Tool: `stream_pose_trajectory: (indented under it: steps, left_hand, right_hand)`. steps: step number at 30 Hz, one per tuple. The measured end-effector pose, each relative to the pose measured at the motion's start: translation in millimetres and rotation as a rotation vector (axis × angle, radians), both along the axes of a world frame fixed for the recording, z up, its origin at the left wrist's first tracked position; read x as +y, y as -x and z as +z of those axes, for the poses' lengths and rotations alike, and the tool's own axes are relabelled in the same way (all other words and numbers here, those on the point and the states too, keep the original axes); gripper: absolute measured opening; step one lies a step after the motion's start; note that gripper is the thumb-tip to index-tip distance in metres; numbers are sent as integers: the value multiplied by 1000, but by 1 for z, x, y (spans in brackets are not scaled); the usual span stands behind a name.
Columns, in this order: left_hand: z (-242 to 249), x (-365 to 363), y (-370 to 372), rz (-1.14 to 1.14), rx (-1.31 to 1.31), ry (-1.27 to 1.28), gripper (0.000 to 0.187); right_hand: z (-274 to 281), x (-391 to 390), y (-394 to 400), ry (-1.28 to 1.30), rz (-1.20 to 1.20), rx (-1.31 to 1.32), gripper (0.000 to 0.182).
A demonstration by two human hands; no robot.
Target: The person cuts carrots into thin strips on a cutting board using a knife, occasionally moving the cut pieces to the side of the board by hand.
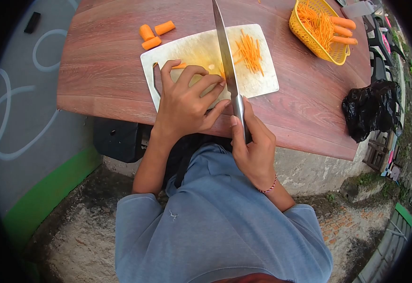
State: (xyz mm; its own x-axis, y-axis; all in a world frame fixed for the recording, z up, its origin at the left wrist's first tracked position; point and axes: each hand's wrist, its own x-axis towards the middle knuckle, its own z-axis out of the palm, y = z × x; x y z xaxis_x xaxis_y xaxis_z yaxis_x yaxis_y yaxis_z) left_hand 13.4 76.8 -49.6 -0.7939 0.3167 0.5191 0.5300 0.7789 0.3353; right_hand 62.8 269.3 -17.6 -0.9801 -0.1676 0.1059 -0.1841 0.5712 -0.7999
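My right hand (255, 146) is closed round the handle of a large kitchen knife (227, 56). Its blade stands upright over a white cutting board (159, 56), pointing away from me. With bent fingers, my left hand (187, 101) presses down on the board just left of the blade; a little orange carrot shows by its fingertips, mostly hidden. Another bit of carrot (180, 65) peeks out behind the knuckles. To the right of the blade lies a loose pile of thin carrot sticks (251, 53). The board is stained yellow-orange in the middle.
Several short carrot chunks (146, 32) lie on the reddish wooden table (102, 70) beyond the board. At the far right, a yellow basket (309, 40) holds shredded carrot (315, 23) and whole carrots (342, 31). A black plastic bag (371, 108) sits at the table's right edge.
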Motion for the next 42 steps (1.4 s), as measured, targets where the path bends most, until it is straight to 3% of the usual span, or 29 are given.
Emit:
stream_pose_trajectory:
  steps: [4,14,26,32,42]
  left_hand:
    - [0,0,1,-7,5,4,25]
    - [0,0,1,-12,28,10,27]
    - [-1,0,0,-10,21,-13,27]
    - [-1,0,0,2,36,-13,28]
    - [1,2,0,5,23,27,28]
  right_hand:
    - [0,-3,0,-76,14,135,46]
    - [11,-6,12,-190,35,82,45]
    - [9,-6,59,-93,53,37,40]
    - [16,9,51,-10,45,84,39]
    - [13,18,25,105,21,-112,36]
